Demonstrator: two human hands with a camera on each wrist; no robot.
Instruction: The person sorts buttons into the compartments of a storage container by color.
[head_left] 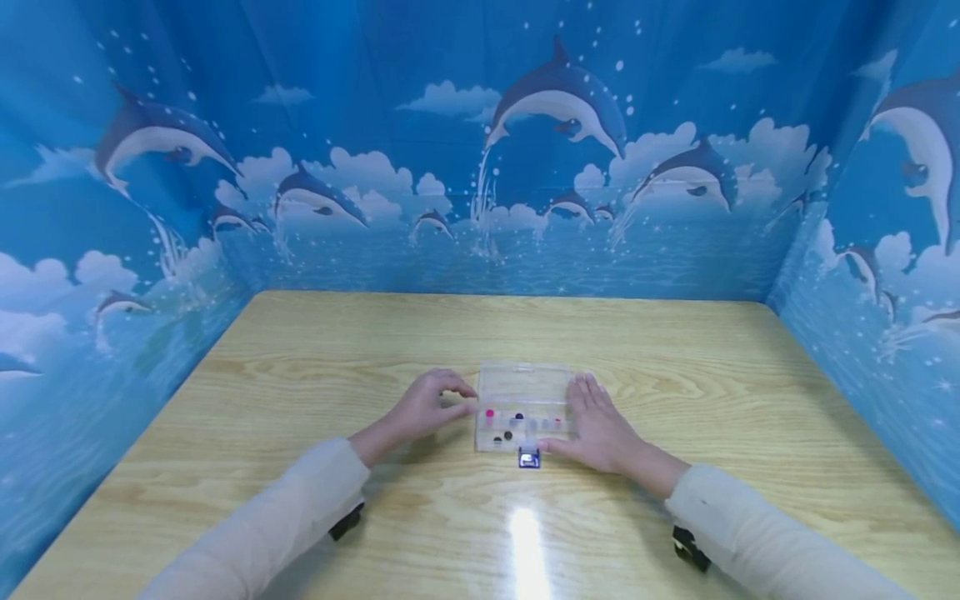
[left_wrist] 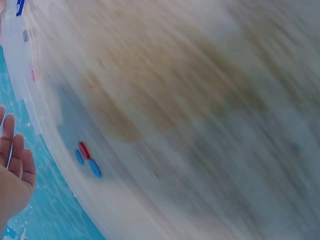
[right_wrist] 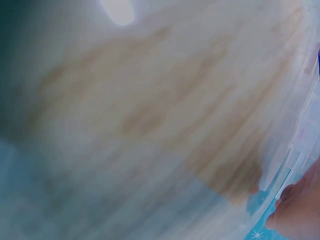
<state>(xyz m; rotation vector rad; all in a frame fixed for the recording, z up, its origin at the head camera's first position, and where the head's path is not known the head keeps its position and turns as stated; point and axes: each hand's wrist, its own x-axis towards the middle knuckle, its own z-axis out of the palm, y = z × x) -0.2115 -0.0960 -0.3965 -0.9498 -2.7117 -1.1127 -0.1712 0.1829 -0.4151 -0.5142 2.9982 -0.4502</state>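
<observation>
A clear plastic compartment box (head_left: pixel 487 443) lies on the table, its lid (head_left: pixel 525 383) folded open toward the back. Small pink and dark round pieces sit in several compartments, among them a pink piece (head_left: pixel 490 413) at the left. My left hand (head_left: pixel 429 406) is at the box's left edge, thumb and fingers loosely bent and apart; whether it touches the box I cannot tell. My right hand (head_left: pixel 603 429) rests along the right side with straight fingers, its thumb by the front edge. A blue-edged tab (head_left: pixel 528 457) shows at the front.
In the left wrist view, a small red oblong piece (left_wrist: pixel 84 150) and two blue oblong pieces (left_wrist: pixel 95 168) lie on the wooden table (head_left: pixel 360 333). A blue dolphin-print curtain (head_left: pixel 420 175) stands behind and at both sides.
</observation>
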